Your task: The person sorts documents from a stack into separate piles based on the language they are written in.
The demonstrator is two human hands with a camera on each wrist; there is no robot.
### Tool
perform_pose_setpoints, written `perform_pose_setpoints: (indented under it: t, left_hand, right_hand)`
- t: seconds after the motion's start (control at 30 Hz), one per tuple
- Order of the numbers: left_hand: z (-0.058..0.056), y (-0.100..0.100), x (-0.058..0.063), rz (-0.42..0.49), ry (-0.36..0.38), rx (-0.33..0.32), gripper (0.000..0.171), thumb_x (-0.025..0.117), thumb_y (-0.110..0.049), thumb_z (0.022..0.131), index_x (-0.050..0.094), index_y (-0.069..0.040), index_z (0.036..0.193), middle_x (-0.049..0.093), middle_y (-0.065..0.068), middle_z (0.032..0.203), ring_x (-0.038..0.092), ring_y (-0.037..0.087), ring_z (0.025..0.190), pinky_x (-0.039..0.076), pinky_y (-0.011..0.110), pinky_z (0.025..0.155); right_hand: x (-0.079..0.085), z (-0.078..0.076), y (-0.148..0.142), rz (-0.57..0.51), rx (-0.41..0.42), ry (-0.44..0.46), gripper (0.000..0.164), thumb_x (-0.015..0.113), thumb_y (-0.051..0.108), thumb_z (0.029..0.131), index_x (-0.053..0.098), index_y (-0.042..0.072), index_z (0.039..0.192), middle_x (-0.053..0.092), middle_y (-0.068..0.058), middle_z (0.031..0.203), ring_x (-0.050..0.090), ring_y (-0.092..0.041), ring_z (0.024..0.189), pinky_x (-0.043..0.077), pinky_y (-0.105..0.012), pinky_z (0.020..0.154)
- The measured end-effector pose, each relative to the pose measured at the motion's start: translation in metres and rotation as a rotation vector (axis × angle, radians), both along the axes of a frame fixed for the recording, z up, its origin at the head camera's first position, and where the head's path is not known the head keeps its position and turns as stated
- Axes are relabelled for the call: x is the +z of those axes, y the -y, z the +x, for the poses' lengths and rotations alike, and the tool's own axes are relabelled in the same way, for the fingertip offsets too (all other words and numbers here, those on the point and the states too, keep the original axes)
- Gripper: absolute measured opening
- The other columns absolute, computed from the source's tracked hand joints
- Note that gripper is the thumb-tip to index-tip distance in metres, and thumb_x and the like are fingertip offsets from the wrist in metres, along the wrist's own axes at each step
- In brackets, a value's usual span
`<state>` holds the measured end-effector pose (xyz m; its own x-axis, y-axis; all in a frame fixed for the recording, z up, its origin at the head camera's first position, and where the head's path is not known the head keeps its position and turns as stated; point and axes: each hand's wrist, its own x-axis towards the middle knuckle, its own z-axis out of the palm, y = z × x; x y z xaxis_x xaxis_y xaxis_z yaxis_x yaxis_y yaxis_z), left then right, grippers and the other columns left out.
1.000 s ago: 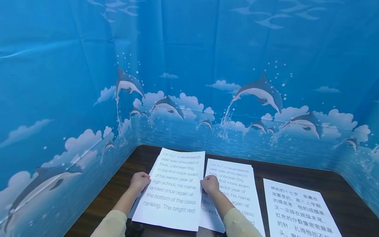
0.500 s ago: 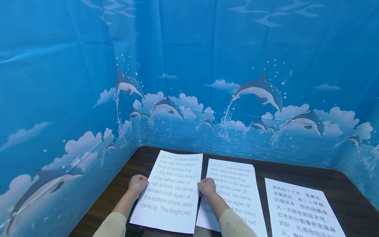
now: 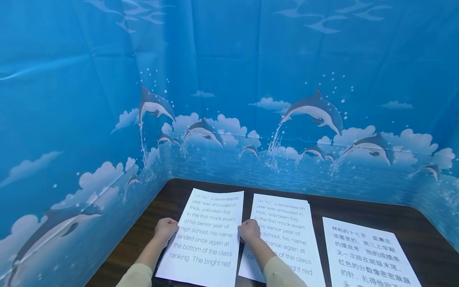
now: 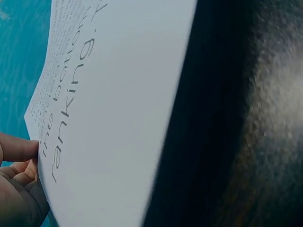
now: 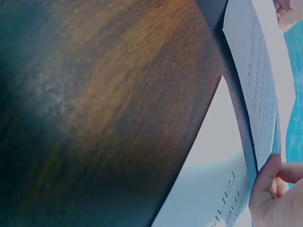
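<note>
A sheet of paper (image 3: 208, 235) printed in large English text is raised over the table's left half, pinched at both side edges. My left hand (image 3: 166, 230) grips its left edge; in the left wrist view the thumb presses on the paper's rim. Its right edge is pinched by my right hand (image 3: 250, 231), thumb and fingers meeting there in the right wrist view. Another white sheet (image 5: 284, 71) shows behind the printed one in that view. Just under my right wrist lies a second English-text sheet (image 3: 287, 239), partly covered by the forearm.
A sheet with Chinese text (image 3: 369, 255) lies at the right of the dark wooden table (image 3: 412, 227), cut off by the frame's bottom. A blue curtain (image 3: 229, 79) printed with dolphins encloses the back and left sides.
Both hands have drawn the held paper slightly toward my body and a little left. The sheet edge that stuck out behind its left side no longer shows. Other sheets stay put.
</note>
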<state>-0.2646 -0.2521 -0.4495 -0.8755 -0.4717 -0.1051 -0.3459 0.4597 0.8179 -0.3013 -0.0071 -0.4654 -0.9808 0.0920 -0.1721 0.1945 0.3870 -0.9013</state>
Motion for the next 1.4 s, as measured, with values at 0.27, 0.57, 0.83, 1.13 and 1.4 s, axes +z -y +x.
perform_pose_setpoints:
  t: [0.27, 0.57, 0.83, 1.13, 1.4]
  left_hand:
    - [-0.001, 0.000, -0.004, -0.020, 0.011, 0.000, 0.008, 0.049, 0.001, 0.079, 0.054, 0.007, 0.083, 0.052, 0.014, 0.072, 0.050, 0.022, 0.062, 0.038, 0.024, 0.047]
    - [-0.004, -0.001, -0.007, -0.033, -0.001, 0.008, 0.009, 0.049, 0.001, 0.078, 0.054, 0.007, 0.083, 0.052, 0.015, 0.073, 0.050, 0.023, 0.064, 0.038, 0.024, 0.046]
    - [-0.007, 0.000, -0.011, -0.039, -0.015, 0.028, 0.010, 0.049, 0.000, 0.079, 0.055, 0.006, 0.083, 0.052, 0.014, 0.073, 0.050, 0.023, 0.065, 0.036, 0.022, 0.046]
    - [-0.009, 0.002, -0.013, -0.083, -0.034, 0.062, 0.010, 0.048, 0.002, 0.076, 0.055, 0.007, 0.081, 0.052, 0.016, 0.071, 0.050, 0.026, 0.064, 0.034, 0.021, 0.045]
    - [-0.011, 0.004, -0.014, -0.112, -0.018, 0.081, 0.011, 0.048, 0.002, 0.075, 0.056, 0.007, 0.080, 0.052, 0.016, 0.071, 0.050, 0.027, 0.066, 0.039, 0.031, 0.053]
  right_hand:
    - [0.002, 0.005, -0.002, 0.058, 0.048, -0.008, 0.005, 0.052, 0.005, 0.078, 0.052, 0.001, 0.077, 0.047, -0.008, 0.066, 0.050, -0.017, 0.055, 0.043, -0.027, 0.048]
    - [0.002, 0.002, -0.003, 0.107, 0.083, -0.018, 0.007, 0.052, 0.006, 0.079, 0.053, 0.001, 0.074, 0.048, -0.008, 0.064, 0.051, -0.016, 0.053, 0.044, -0.027, 0.048]
    - [0.003, 0.003, -0.001, 0.094, 0.078, -0.017, 0.006, 0.052, 0.005, 0.078, 0.054, 0.001, 0.074, 0.048, -0.008, 0.063, 0.051, -0.016, 0.052, 0.044, -0.025, 0.047]
    - [0.001, -0.002, -0.001, 0.047, 0.084, -0.003, 0.007, 0.051, 0.004, 0.078, 0.056, 0.000, 0.076, 0.050, -0.008, 0.064, 0.053, -0.016, 0.054, 0.045, -0.022, 0.047]
    - [0.005, -0.001, -0.001, 0.019, 0.079, 0.008, 0.011, 0.051, 0.004, 0.078, 0.056, 0.001, 0.069, 0.052, -0.009, 0.062, 0.053, -0.017, 0.053, 0.045, -0.025, 0.047]
